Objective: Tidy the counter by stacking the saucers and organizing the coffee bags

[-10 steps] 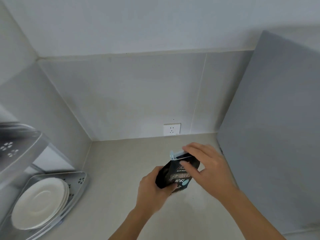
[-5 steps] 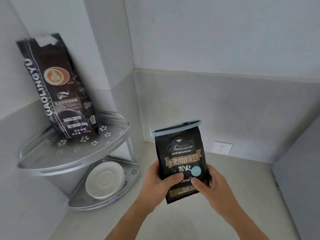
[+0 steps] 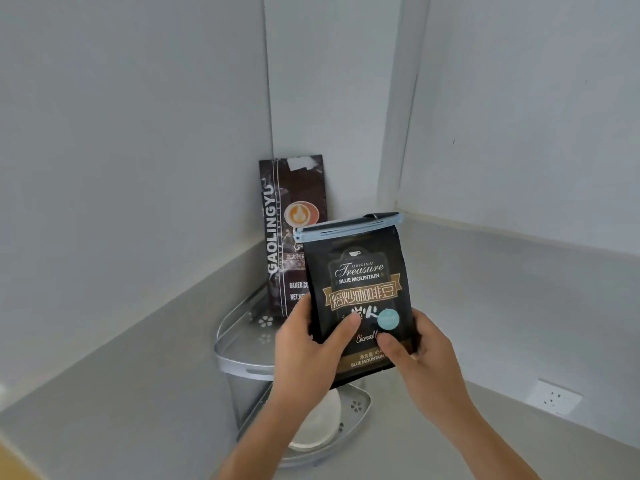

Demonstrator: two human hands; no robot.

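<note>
I hold a black Blue Mountain coffee bag point(image 3: 360, 289) upright with both hands; a pale blue clip seals its top. My left hand point(image 3: 308, 351) grips its lower left edge and my right hand point(image 3: 419, 355) grips its lower right corner. The bag hovers just in front of the upper tier of a metal corner rack point(image 3: 235, 355). A taller dark Gaolingyu coffee bag point(image 3: 287, 237) stands on that upper tier against the wall corner. White stacked saucers point(image 3: 318, 427) lie on the rack's lower tier, partly hidden by my left forearm.
The rack stands in the corner of a grey counter point(image 3: 121, 427) between two grey walls. A white wall socket point(image 3: 554, 398) sits low on the right wall. A yellowish edge shows at the bottom left.
The bag has gone from lying low on the counter to being held upright in both hands, and now sits close in front of the rack's upper tier. My view has swung left toward the corner.
</note>
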